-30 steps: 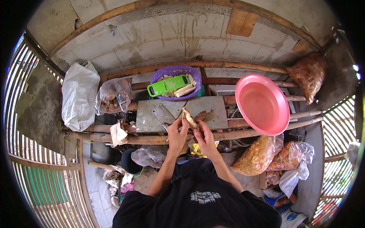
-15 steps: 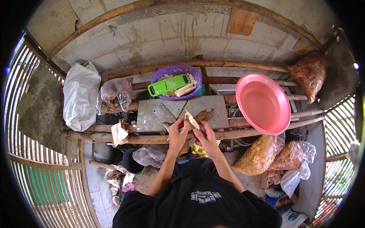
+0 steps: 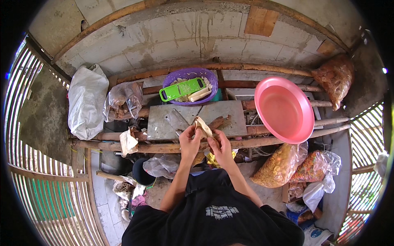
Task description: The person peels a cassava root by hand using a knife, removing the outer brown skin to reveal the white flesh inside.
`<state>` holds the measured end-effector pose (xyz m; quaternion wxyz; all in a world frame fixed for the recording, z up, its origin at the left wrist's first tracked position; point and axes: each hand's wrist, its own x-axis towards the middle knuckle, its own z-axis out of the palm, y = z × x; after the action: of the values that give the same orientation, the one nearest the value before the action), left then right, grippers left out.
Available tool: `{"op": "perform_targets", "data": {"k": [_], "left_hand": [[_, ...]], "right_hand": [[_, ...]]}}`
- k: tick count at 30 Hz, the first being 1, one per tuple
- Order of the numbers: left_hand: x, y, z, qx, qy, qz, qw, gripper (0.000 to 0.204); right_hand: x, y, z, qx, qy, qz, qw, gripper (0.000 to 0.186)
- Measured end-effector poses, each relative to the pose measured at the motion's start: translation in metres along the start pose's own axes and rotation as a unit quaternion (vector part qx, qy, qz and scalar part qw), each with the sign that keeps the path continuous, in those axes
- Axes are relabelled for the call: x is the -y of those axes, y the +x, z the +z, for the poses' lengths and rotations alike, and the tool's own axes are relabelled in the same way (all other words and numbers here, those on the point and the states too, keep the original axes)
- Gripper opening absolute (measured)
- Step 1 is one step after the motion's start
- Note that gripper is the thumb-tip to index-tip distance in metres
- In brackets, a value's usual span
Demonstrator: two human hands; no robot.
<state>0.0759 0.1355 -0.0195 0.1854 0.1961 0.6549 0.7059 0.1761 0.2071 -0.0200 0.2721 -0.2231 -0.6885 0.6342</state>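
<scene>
A partly peeled cassava root [image 3: 203,126], pale with brown skin along one side, is held between my two hands over the near edge of the grey board [image 3: 232,114]. My left hand [image 3: 190,141] is closed on its left side, and my right hand [image 3: 220,146] grips the lower right end. Behind them lies a wide-bladed knife [image 3: 176,119] on the board, its handle end partly hidden. Brown strips of peel [image 3: 219,122] rest to the right of the root. Farther back, a green slicer [image 3: 182,89] sits across a purple basket [image 3: 190,74] with pale slices and peeled pieces.
A pink basin [image 3: 301,98] stands at the right on bamboo poles [image 3: 164,145]. To the left are a white sack [image 3: 85,102] and a clear bag of brown roots [image 3: 124,100]. Full plastic bags [image 3: 277,166] stand low on the right; a dark bucket [image 3: 142,172] is below left.
The root has tipped slightly, its upper end shifting left between my fingers. Both hands keep hold of it, and the surrounding things stay in place.
</scene>
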Motion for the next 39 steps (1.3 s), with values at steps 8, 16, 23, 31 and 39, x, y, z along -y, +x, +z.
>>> {"op": "perform_targets", "data": {"k": [8,16,23,31,39], "left_hand": [[-0.004,-0.004,0.0,0.065,-0.061,-0.059,0.994,0.019],[-0.011,-0.002,0.002,0.068,-0.081,-0.097,0.99,0.023],[-0.009,-0.003,0.001,0.087,-0.106,-0.126,0.982,0.025],[-0.009,-0.001,0.0,0.087,0.01,-0.069,0.994,0.023],[-0.015,-0.005,0.011,0.067,-0.061,-0.08,0.993,0.028]], "right_hand": [[-0.004,-0.002,-0.011,0.039,0.083,0.077,0.993,0.032],[0.0,-0.001,-0.011,0.046,0.166,0.151,0.973,0.03],[0.002,-0.003,-0.005,0.021,0.211,0.143,0.967,0.032],[0.007,-0.001,-0.006,0.018,0.195,0.154,0.969,0.031],[0.008,0.006,-0.01,0.025,0.266,0.188,0.945,0.025]]}}
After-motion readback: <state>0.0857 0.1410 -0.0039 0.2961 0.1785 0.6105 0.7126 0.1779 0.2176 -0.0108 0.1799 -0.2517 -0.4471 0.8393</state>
